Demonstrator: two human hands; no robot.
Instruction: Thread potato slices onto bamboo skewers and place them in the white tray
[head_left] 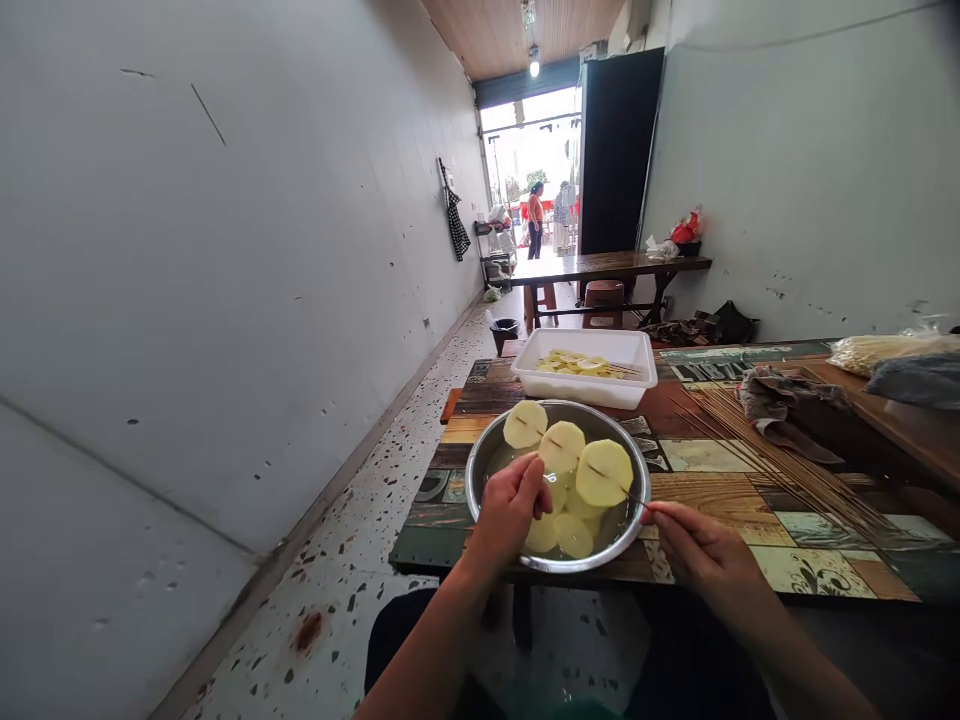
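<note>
My right hand [697,550] pinches the near end of a thin wooden skewer [636,497] at the right rim of a metal basin [480,500]. Three round, pale yellow potato slices [604,473] are threaded along the skewer, spaced out in a slanting row above the basin. Closed at the lower left edge of the middle potato slice [562,446] is my left hand [516,495], its thumb and fingers pressed together; part of the grip is hidden. More loose potato slices [574,536] lie in the water below.
Behind the basin, a white plastic tub [637,385] holds skewered slices. Bare skewers [780,465] and a crumpled cloth [787,405] lie on the patchwork-patterned table [712,490] to the right. Bagged items [892,352] rest farther right. A person [535,215] stands near the doorway.
</note>
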